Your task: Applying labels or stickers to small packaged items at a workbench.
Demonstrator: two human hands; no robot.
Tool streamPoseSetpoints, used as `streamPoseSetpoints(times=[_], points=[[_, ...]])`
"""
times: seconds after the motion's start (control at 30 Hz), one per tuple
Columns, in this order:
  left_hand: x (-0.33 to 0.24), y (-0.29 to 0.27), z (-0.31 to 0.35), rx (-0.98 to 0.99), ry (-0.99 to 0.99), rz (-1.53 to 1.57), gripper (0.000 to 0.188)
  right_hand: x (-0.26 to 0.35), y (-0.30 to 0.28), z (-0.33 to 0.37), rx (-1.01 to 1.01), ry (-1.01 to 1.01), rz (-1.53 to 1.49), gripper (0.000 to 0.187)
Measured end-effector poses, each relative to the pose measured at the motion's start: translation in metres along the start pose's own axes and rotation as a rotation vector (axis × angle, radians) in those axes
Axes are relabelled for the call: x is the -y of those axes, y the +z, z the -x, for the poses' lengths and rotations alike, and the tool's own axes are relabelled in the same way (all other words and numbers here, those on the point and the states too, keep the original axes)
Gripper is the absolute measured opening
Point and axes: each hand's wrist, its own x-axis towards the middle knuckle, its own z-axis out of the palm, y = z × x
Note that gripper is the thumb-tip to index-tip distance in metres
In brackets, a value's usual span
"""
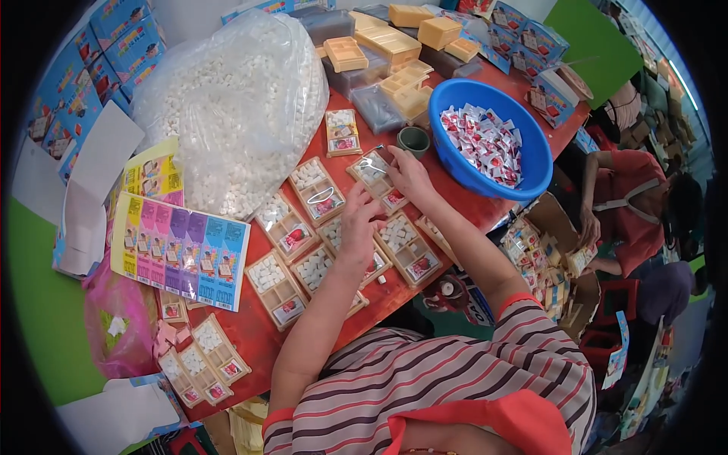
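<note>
My left hand [361, 225], its fingers bent and apart, hovers over several beige compartment trays. My right hand [410, 176] has its fingers apart at the right edge of a beige tray [367, 166]; whether it grips the edge is not clear. That tray holds small white pieces, a red-and-white packet and something clear and shiny. Similar trays stand around my hands, among them one tray [278, 290] at the left and another tray [409, 248] below my right wrist. A small dark green cup [413, 141] stands just beyond my right fingers.
A large clear bag [227, 98] of white pieces lies at the back left. Behind the cup stands a blue basin [540, 144] full of small packets. Printed sheets [180, 254] lie on the left. Stacked beige trays [387, 42] stand at the back. Another person [633, 205] works at the right.
</note>
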Motion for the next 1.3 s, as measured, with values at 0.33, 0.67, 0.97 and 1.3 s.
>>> streamPoseSetpoints(times=[0.33, 0.67, 0.97, 1.3], points=[[0.013, -0.011, -0.013, -0.001, -0.038, 0.063, 0.065, 0.023, -0.008, 0.012, -0.019, -0.122, 0.227, 0.025], [0.016, -0.008, -0.024, 0.123, -0.096, 0.172, 0.056, 0.027, -0.006, 0.023, -0.001, -0.166, 0.467, 0.031], [-0.009, 0.001, 0.022, 0.037, -0.062, 0.063, 0.057, 0.026, -0.007, 0.026, 0.08, -0.21, 0.495, 0.05], [-0.026, -0.016, 0.108, 0.098, -0.047, 0.07, 0.042, 0.027, -0.01, 0.028, 0.046, -0.324, 0.62, 0.064]])
